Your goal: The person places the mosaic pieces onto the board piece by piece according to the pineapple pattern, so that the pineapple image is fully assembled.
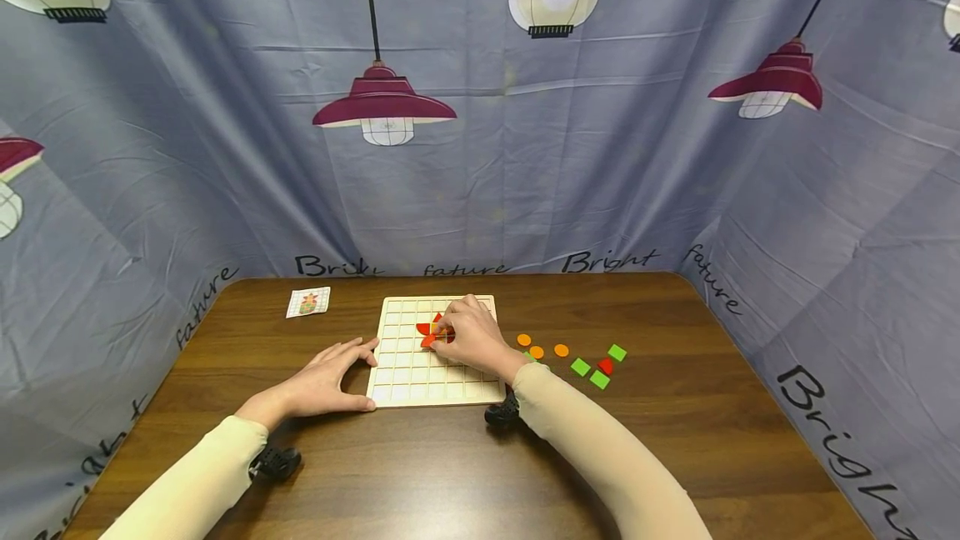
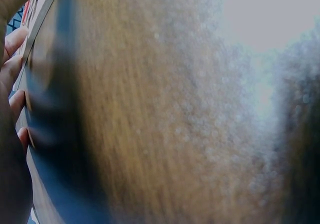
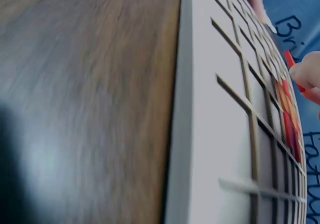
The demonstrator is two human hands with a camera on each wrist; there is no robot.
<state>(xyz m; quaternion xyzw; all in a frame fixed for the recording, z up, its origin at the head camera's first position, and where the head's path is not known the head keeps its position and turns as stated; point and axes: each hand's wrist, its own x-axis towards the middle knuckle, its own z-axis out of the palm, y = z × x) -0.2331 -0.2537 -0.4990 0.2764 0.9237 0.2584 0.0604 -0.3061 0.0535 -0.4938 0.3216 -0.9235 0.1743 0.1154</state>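
A pale square board [image 1: 405,390] with a raised grid lies on the table. My right hand [image 1: 474,333] is over its upper middle and pinches a red fan-shaped piece [image 1: 427,342]. The right wrist view shows this red piece [image 3: 289,59] tilted above the grid at the fingertips. Red pieces [image 1: 423,328] and a bit of orange sit in cells beside it, partly hidden by the hand. My left hand [image 1: 322,386] rests at the board's left side, thumb at the near corner and fingers against the edge.
Orange discs [image 1: 561,350], several green squares [image 1: 581,367] and a red piece [image 1: 605,367] lie loose right of the board. A small card [image 1: 308,302] with a pineapple picture on a grid lies at the back left. Printed curtains hang around the wooden table [image 1: 420,473].
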